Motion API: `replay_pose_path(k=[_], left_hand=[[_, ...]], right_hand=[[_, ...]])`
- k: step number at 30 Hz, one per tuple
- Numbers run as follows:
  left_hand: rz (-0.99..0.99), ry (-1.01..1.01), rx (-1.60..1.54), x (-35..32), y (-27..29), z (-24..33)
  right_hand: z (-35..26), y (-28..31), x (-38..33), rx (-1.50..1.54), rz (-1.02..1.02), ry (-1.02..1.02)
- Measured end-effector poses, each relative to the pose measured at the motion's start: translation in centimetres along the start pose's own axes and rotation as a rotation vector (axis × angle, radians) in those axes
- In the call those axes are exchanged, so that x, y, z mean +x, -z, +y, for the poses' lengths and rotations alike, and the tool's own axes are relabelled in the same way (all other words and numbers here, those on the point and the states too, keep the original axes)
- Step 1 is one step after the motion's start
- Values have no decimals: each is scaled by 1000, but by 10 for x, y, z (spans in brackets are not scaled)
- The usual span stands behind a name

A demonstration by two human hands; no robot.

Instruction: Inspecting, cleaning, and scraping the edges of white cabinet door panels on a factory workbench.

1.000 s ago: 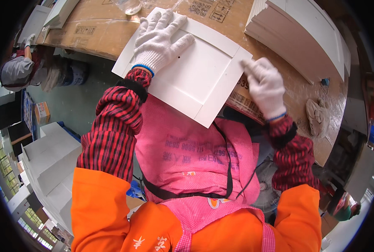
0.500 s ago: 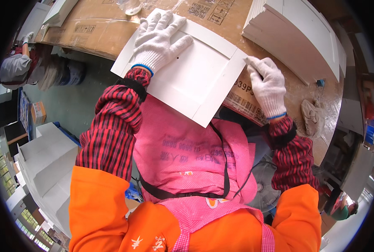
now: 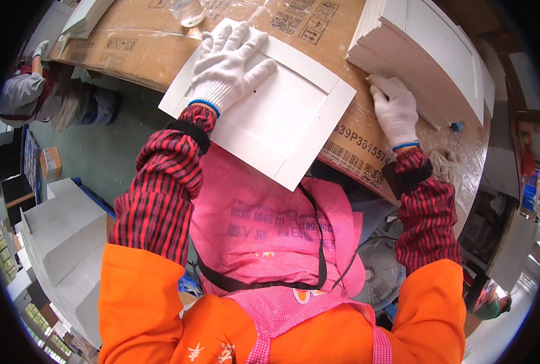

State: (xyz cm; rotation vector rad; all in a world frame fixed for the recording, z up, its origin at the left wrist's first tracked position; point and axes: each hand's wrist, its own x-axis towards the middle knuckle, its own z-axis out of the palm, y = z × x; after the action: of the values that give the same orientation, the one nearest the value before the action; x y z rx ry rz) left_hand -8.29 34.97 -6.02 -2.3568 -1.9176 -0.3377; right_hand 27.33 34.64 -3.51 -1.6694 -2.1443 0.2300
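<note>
A white framed panel with a recessed middle and a small dark dot lies at an angle over the near edge of the cardboard-topped table. My left hand, in a white knitted glove, rests flat on the panel's upper left part with its fingers spread. Just off the panel's right corner is my right hand, also gloved. Its fingers are pinched together over the cardboard; whatever sits between the fingertips is too small to make out. The right hand does not touch the panel.
A stack of white panels stands on the table at the right, with a crumpled cloth nearer me. At the far edge is a clear container. More white panels lie at far left. Another person's gloved hand shows beyond.
My right hand has moved off the panel's right corner, rightward toward the stack. My left hand stays flat on the panel, which has barely shifted.
</note>
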Motion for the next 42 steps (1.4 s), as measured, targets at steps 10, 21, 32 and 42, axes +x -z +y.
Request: replay_pose_path(k=[10,21,32,42], left_hand=[[29,-1,9,-5,-2,-5],[53,-14,67,-6,-3,-9],[43,-7,61,-5,1,-6],[37,0,68,-6,6,-3]], right_hand=[[-53,-14,-20,183,10,159],[-72,-20,-39,203,34,216],[-93,-18,-57,193,-22,211],[-121,-15,-102,269,-94,241]])
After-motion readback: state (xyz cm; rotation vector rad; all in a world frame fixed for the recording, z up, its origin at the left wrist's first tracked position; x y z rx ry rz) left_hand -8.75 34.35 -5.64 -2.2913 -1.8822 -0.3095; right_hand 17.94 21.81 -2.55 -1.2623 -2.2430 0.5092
